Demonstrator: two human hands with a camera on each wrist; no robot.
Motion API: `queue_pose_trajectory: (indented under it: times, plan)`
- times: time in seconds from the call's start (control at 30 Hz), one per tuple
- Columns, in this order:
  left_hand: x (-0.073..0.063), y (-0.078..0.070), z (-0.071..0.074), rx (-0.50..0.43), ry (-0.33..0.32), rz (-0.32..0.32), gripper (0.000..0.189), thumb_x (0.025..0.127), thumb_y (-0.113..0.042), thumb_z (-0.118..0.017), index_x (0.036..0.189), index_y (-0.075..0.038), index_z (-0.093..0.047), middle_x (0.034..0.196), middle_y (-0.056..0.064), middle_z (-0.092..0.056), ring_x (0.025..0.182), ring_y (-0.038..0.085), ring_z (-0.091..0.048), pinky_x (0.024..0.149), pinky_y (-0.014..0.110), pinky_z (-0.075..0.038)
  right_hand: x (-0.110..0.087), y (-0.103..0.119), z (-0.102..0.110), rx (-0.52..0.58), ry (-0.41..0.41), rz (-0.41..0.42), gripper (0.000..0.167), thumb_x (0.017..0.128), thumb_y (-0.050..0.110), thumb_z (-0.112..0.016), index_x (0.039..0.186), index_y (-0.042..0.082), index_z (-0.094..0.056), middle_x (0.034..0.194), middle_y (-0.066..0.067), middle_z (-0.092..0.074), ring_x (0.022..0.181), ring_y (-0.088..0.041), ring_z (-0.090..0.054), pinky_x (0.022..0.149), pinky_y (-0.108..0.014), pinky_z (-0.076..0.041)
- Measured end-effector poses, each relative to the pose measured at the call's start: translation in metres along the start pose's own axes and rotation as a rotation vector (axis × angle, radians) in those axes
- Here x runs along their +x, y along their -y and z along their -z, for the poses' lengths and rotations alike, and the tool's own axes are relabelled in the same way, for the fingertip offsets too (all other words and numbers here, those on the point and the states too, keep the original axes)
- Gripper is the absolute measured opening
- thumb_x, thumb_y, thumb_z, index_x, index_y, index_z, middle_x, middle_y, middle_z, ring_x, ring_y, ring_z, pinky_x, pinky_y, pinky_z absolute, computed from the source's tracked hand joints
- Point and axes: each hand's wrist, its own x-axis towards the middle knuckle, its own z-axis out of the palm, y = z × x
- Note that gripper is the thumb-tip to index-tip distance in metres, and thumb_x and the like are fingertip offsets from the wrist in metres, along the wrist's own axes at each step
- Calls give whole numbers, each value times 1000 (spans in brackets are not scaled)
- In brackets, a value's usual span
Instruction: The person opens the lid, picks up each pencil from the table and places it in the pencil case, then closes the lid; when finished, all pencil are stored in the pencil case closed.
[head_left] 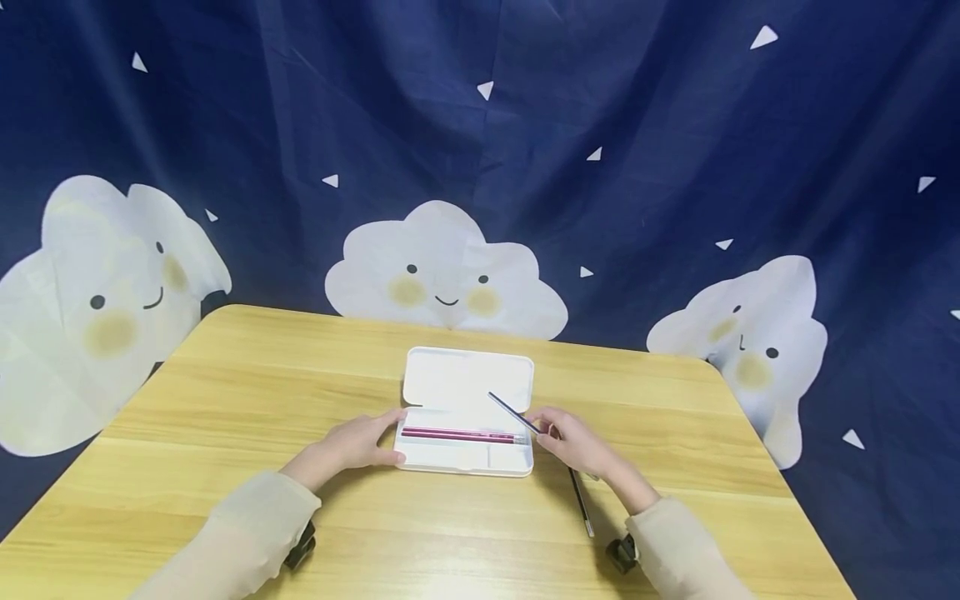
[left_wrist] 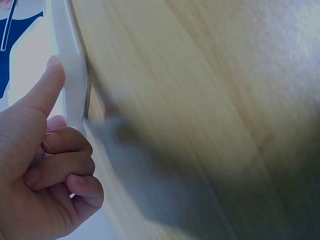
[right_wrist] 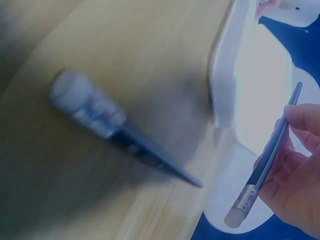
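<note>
Holding a dark pencil (head_left: 512, 411) aslant at the right side of an open white pencil case (head_left: 448, 456), the right hand (head_left: 572, 443) pinches it between thumb and fingers.
Resting at the case's left end, the left hand (head_left: 351, 446) grips it with thumb stretched along the near corner, index finger toward the far corner and the other fingers curled in. The case lies on the wooden table (head_left: 450, 537), its lid (head_left: 465, 377) folded back to the far side; two maroon pencils (head_left: 457, 434) lie side by side in it, running left to right. Another dark pencil (head_left: 581, 504) lies on the table to the right, near the right hand, its eraser end toward the near side.
</note>
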Motion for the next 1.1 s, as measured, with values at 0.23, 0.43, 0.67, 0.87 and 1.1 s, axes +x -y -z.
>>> queue_pose_trajectory:
  times: [0.23,0.43,0.67,0.87,1.1]
  plan:
    - [0,1,0,3,-2,1,72,75,-37,-72,134,-12,-41,115,23,-59,101,41,-57,75,53,-45,15,11,-7,5,58,68,22,84,-4,-54,105,0,-58,76,0,-50,67,-8,-44,59,-23,-41]
    - [2,1,-1,4,6,0,73,75,-38,-72,136,-12,-40,116,23,-58,102,40,-56,77,52,-45,27,15,-17,-74,75,156,21,83,-6,-54,102,1,-58,76,-1,-51,69,-9,-45,66,-25,-42]
    - [2,1,-2,15,-2,11,73,74,-38,-73,135,-13,-41,112,22,-60,99,39,-57,72,51,-46,40,22,-27,-282,68,239,22,81,-6,-57,100,4,-59,77,-3,-51,71,-13,-47,66,-25,-44]
    - [2,1,-1,11,3,14,73,74,-38,-73,135,-13,-41,115,22,-59,102,40,-56,76,52,-45,52,30,-33,-358,87,268,23,79,-7,-59,100,4,-60,80,-6,-54,73,-17,-51,69,-27,-46]
    - [3,0,0,5,12,19,72,76,-39,-71,136,-14,-40,118,22,-57,104,40,-55,79,52,-45,65,33,-45,-436,112,253,27,80,-3,-60,103,10,-62,80,-3,-55,72,-13,-49,65,-24,-45]
